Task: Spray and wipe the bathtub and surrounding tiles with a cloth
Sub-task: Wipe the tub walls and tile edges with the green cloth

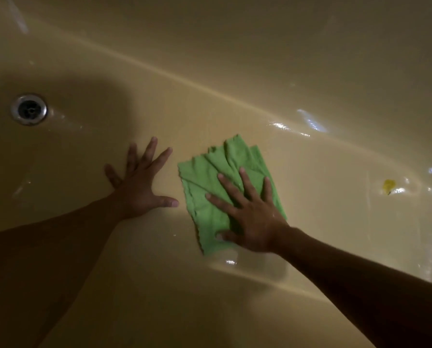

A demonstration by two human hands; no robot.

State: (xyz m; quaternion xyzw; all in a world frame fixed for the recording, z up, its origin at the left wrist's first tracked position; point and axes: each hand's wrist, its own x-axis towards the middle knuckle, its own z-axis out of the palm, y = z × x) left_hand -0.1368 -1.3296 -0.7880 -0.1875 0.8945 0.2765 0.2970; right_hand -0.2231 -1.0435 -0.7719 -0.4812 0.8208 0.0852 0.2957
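Observation:
I look down into a beige bathtub (235,71) with a wet, shiny floor. A green cloth (207,182) lies spread on the tub floor in the middle of the view. My right hand (250,209) presses flat on the cloth with straight, spread fingers. My left hand (139,184) rests flat on the bare tub floor just left of the cloth, fingers spread, holding nothing. No spray bottle is in view.
A round metal drain (29,109) sits in the tub floor at the left. A small yellow spot (388,185) lies on the wet floor at the right. The tub's far wall rises across the top of the view.

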